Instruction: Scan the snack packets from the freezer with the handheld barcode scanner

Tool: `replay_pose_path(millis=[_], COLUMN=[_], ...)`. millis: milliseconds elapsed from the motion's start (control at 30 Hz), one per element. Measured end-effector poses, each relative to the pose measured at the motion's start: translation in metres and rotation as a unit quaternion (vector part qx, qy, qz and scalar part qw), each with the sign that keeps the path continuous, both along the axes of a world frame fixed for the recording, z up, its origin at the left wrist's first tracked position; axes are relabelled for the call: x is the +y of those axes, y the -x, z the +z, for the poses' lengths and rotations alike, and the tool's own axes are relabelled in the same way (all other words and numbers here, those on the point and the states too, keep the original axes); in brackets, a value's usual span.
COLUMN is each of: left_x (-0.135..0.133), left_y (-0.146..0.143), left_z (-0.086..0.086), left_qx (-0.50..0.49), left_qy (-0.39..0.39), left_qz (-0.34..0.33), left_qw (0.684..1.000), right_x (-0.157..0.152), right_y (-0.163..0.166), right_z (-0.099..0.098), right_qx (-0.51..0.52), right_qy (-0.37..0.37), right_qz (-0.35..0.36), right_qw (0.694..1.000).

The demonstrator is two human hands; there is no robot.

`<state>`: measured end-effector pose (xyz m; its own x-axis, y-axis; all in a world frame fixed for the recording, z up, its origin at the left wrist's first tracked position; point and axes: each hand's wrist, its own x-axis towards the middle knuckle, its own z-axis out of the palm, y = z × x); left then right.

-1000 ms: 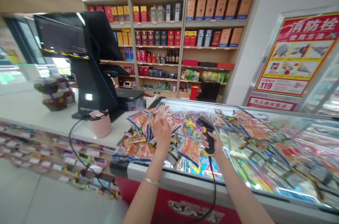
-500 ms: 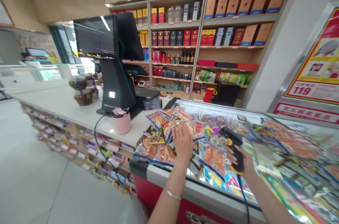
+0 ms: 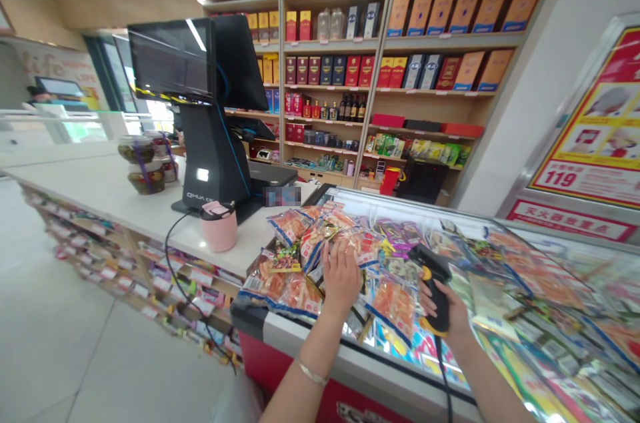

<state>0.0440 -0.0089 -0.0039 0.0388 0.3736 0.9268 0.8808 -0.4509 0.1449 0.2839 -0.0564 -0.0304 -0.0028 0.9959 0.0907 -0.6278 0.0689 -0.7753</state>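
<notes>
My left hand [image 3: 341, 273] rests palm down on a heap of snack packets [image 3: 305, 256] piled on the glass lid of a chest freezer [image 3: 380, 359]. Its fingers curl over a packet, and I cannot see whether they grip it. My right hand [image 3: 447, 313] holds a black and yellow barcode scanner [image 3: 433, 283] by its handle, head pointing towards the packets. The scanner's cable [image 3: 444, 379] hangs down past my wrist. An orange snack packet [image 3: 395, 303] lies between the two hands.
A black checkout terminal [image 3: 210, 116] stands on the white counter [image 3: 100, 193] to the left, with a pink cup [image 3: 219, 226] beside it and jars [image 3: 145, 166] further back. Shelves of boxed goods [image 3: 380, 69] fill the back wall. A fire-safety poster [image 3: 597, 136] hangs at right.
The view swung left then steadied. My left hand dropped from among the packets to lie flat on the pile. My right hand kept the scanner at the same spot.
</notes>
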Motion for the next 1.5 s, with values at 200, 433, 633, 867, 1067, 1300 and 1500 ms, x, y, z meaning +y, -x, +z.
replay_pose_path(millis=[200,433,633,867,1067,1300,1500], left_x=[-0.002,0.000,0.000,0.001,0.000,-0.001,0.002], left_y=[0.000,0.010,0.011,0.011,0.008,0.010,0.007], left_z=[0.002,0.007,0.005,0.002,0.002,0.007,0.007], left_qx=[0.009,-0.083,-0.062,-0.070,-0.054,-0.063,-0.043], left_qy=[-0.022,-0.022,-0.015,-0.012,-0.003,-0.022,-0.022], left_qz=[-0.048,-0.030,-0.046,-0.047,-0.059,-0.041,-0.035], left_qw=[0.999,0.996,0.997,0.996,0.997,0.997,0.998], right_x=[-0.002,-0.005,-0.007,-0.007,-0.006,-0.001,-0.003], right_y=[0.001,0.004,0.006,0.007,0.006,0.004,0.009], right_z=[0.003,0.011,0.013,0.014,0.014,0.007,0.011], right_qx=[0.007,0.044,0.040,0.044,0.031,0.014,0.017], right_qy=[0.008,0.023,0.024,0.030,0.030,0.016,-0.006], right_qz=[0.016,-0.003,-0.005,-0.019,0.000,-0.011,-0.026], right_qw=[1.000,0.999,0.999,0.998,0.999,1.000,0.999])
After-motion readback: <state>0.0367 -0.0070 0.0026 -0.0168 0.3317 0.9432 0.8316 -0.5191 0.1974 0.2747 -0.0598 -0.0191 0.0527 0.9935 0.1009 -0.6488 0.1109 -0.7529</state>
